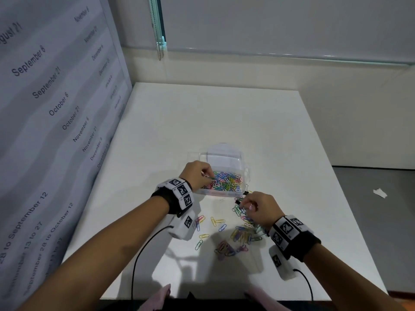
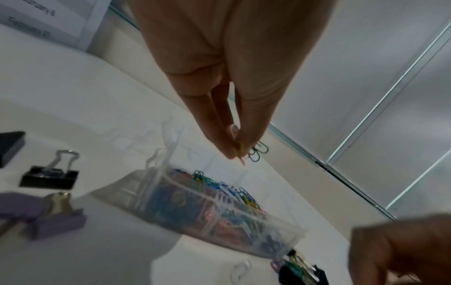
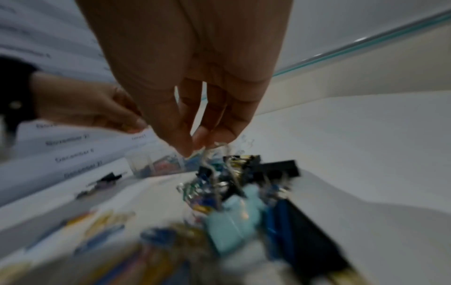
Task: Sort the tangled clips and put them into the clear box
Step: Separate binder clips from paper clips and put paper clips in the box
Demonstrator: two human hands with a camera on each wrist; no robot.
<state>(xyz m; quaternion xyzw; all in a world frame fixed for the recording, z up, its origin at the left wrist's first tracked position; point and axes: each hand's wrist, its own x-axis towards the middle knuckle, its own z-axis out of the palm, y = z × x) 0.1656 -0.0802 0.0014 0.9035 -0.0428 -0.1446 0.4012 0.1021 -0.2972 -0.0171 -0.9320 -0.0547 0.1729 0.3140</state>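
Over clear box (image 1: 246,173): left hand (image 1: 196,173) pinching clips (image 2: 240,147)

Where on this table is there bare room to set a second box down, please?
Free: the white table beyond the clear box, up to the far wall. Crowded: in front of the box, where loose paper clips lie between left hand and right hand.
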